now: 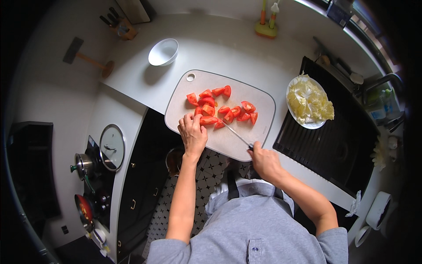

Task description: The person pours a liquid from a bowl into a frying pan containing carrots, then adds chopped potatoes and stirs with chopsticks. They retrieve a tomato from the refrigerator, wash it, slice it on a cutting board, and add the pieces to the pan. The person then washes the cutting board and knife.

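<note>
A pale cutting board (pixel 230 142) with a dark rim lies on the counter before me, bearing several cut tomato pieces (pixel 248 106). At the board's near left, my left hand (pixel 194 133) rests its bent fingers against a long tomato wedge (pixel 208 120). My right hand (pixel 266 162) grips the black handle of a kitchen knife (pixel 236 133) at the near edge. The thin blade slants away to the left, its tip beside a small tomato piece (pixel 219 123) close to my left fingers. The undersides of both hands are hidden.
A white bowl (pixel 164 52) stands beyond the board at left. On the right, a plate of cabbage leaves (pixel 308 100) sits over the black ridged drainer (pixel 306 155). Far left are a knife block (pixel 127 29), a glass lid (pixel 112 147) and pots by the hob.
</note>
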Demonstrator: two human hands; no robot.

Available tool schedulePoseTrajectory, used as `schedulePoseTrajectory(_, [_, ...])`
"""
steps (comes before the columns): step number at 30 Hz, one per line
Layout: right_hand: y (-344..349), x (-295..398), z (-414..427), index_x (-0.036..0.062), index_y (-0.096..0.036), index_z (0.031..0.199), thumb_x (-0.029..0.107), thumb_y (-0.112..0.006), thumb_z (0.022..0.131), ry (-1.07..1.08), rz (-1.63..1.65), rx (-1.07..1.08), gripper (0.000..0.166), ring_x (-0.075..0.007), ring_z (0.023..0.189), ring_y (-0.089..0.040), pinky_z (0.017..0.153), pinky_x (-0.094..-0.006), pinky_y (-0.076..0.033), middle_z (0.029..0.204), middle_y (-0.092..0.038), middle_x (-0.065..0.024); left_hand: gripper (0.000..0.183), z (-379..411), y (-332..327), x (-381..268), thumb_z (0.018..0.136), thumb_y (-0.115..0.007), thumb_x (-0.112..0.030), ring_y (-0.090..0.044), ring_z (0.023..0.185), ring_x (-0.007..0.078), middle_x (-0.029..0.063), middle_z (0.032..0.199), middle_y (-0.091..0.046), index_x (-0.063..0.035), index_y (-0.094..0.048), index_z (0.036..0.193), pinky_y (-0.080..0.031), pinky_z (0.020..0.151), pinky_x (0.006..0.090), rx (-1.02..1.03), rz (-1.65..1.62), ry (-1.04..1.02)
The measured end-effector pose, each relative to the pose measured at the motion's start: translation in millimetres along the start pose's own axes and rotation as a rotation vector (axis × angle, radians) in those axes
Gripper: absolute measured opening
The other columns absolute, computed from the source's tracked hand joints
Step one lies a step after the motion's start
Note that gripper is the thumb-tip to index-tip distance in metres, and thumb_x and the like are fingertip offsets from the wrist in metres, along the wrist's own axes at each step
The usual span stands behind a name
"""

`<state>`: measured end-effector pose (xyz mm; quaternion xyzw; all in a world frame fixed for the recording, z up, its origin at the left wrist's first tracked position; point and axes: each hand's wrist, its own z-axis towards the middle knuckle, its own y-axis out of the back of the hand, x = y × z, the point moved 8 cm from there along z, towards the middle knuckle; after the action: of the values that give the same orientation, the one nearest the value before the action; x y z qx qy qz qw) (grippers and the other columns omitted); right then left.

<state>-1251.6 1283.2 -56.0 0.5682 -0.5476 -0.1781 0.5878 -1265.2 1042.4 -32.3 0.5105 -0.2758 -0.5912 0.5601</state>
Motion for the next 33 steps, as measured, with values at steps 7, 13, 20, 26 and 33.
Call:
schedulePoseTrajectory(7, [-36, 50, 31, -0.001, -0.045, 0.094, 0.028, -0.049, 0.099, 0.057, 0.214, -0.081, 0.029, -0.0431, 0.058, -0.064, 0.053, -0.0517, -0.05, 0.06, -0.062, -0.0221, 0.023, -14, -11, -7, 0.073, -0.068, -0.006, -0.053, 0.097, 0.0321, 0.0122, 0.095, -0.059, -0.0034, -0.062, 0.094, -0.042, 0.089, 0.0424, 0.024, -0.123, 0.064])
schedulePoseTrajectory(13, [-41, 58, 47, 0.0002, -0.045, 0.087, 0.021, -0.053, 0.095, 0.05, 0.118, -0.123, 0.023, -0.0403, 0.056, -0.064, 0.049, -0.0479, -0.051, 0.059, -0.061, -0.0223, 0.017, -24, -15, 4, 0.081, -0.065, -0.003, -0.059, 0.089, 0.0378, 0.0174, 0.091, -0.061, 0.0001, -0.06, 0.097, -0.049, 0.081, 0.0446, -0.044, -0.366, 0.166])
schedulePoseTrajectory(20, [-53, 67, 66, 0.0032, -0.05, 0.085, 0.007, -0.058, 0.082, 0.156, -0.293, -0.184, 0.009, -0.0217, 0.057, -0.07, 0.048, -0.0321, -0.054, 0.062, -0.067, -0.0132, 0.017, -26, -16, 5, 0.082, -0.066, -0.004, -0.059, 0.09, 0.0366, 0.017, 0.093, -0.061, 0.0002, -0.06, 0.097, -0.049, 0.081, 0.0433, -0.021, -0.413, 0.179])
schedulePoseTrajectory(26, [-46, 43, 37, 0.0018, -0.051, 0.086, 0.006, -0.057, 0.083, 0.132, -0.202, -0.156, 0.008, -0.0255, 0.059, -0.07, 0.049, -0.0342, -0.055, 0.062, -0.067, -0.0145, 0.02, -24, -15, 9, 0.081, -0.066, -0.003, -0.058, 0.093, 0.0372, 0.0177, 0.095, -0.06, 0.0003, -0.06, 0.099, -0.048, 0.083, 0.0438, -0.041, -0.367, 0.166])
schedulePoseTrajectory(33, [-26, 5, -1, 0.0002, -0.048, 0.09, 0.017, -0.054, 0.092, -0.003, -0.095, 0.01, 0.018, -0.0365, 0.059, -0.067, 0.052, -0.0451, -0.053, 0.063, -0.065, -0.0203, 0.026, -9, 6, 1, 0.076, -0.065, 0.0, -0.053, 0.098, 0.0341, 0.0138, 0.1, -0.057, -0.0005, -0.06, 0.102, -0.044, 0.09, 0.0433, -0.101, -0.197, 0.117])
